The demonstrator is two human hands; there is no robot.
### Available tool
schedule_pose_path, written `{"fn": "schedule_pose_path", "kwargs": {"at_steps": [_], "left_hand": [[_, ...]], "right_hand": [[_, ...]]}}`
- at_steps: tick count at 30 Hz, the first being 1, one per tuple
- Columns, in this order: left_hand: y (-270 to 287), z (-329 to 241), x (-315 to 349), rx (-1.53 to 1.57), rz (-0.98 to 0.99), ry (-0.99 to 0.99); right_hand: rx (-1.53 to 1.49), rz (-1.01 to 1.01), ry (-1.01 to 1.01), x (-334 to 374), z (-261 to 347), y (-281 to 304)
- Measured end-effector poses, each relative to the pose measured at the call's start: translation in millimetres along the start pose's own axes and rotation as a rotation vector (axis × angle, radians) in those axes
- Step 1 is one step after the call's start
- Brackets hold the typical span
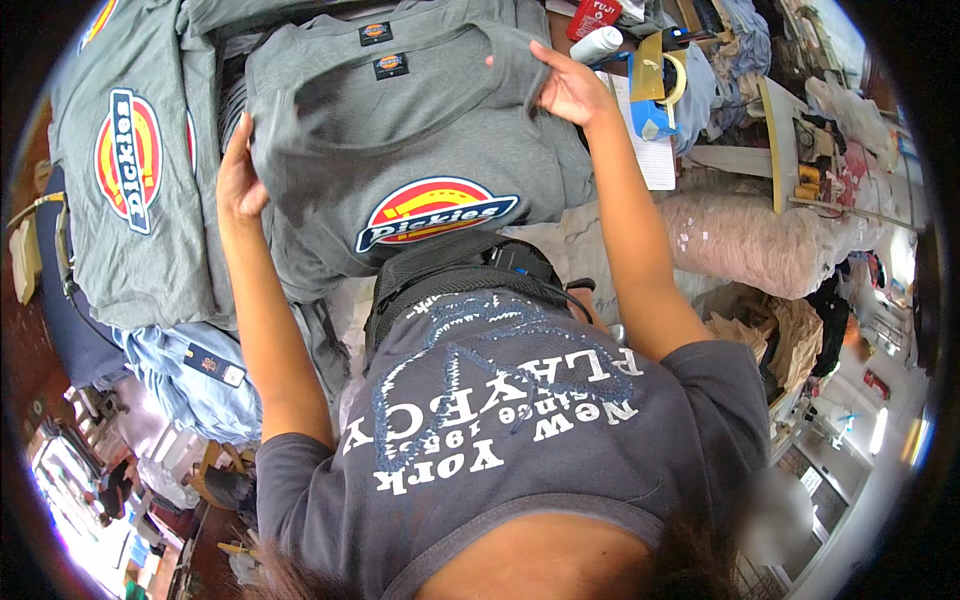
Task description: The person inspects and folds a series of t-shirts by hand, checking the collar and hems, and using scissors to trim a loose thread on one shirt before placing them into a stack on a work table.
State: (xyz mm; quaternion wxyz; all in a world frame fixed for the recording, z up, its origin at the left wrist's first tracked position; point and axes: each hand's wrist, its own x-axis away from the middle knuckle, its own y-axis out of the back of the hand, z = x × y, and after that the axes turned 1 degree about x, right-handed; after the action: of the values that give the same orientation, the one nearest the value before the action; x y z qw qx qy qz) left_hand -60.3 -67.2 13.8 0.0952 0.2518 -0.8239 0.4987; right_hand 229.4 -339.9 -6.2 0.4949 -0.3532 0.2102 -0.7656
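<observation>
A grey T-shirt (330, 205) with a red, yellow and blue printed badge on its chest lies in front of me, its wide neckline held spread. My left hand (242, 175) grips the shirt's left side, thumb on top and the other fingers partly hidden by cloth. At the right shoulder, my right hand (575, 92) pinches the fabric between thumb and fingers. Inside the neck opening sits a small black label (391, 66); a second black label (376, 34) shows just beyond it. More grey T-shirts (75, 230) with the same badge are piled to the left.
Right of the shirt are a blue tape dispenser (652, 118), a paper sheet (652, 160), a white bottle (597, 46) and a red packet (594, 18). Plastic-wrapped bundles (745, 240) lie farther right. Light blue garments (185, 385) with a dark tag hang at the lower left.
</observation>
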Motion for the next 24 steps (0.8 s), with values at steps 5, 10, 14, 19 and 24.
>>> {"fn": "schedule_pose_path", "kwargs": {"at_steps": [5, 10, 14, 19, 24], "left_hand": [[31.2, 12.8, 108.6, -0.084, 0.134, -0.389], [9.4, 3.4, 205.2, -0.918, -0.009, -1.084], [-48.0, -19.5, 179.1, -1.648, -0.248, -1.372], [-52.3, -63.1, 31.9, -1.243, -0.278, -0.764], [53.7, -53.7, -69.8, -1.075, -0.348, -0.504]], "right_hand": [[0.047, -0.034, 0.250, 90.4, 14.6, -33.7], [0.252, -0.153, 0.551, 218.5, 26.4, -26.2], [0.397, 0.055, 0.848, 194.7, 41.9, -64.6], [0.705, -0.261, 0.638, 25.3, 63.2, -29.4], [0.546, -0.243, 0.330, -84.4, 30.6, 1.2]]}}
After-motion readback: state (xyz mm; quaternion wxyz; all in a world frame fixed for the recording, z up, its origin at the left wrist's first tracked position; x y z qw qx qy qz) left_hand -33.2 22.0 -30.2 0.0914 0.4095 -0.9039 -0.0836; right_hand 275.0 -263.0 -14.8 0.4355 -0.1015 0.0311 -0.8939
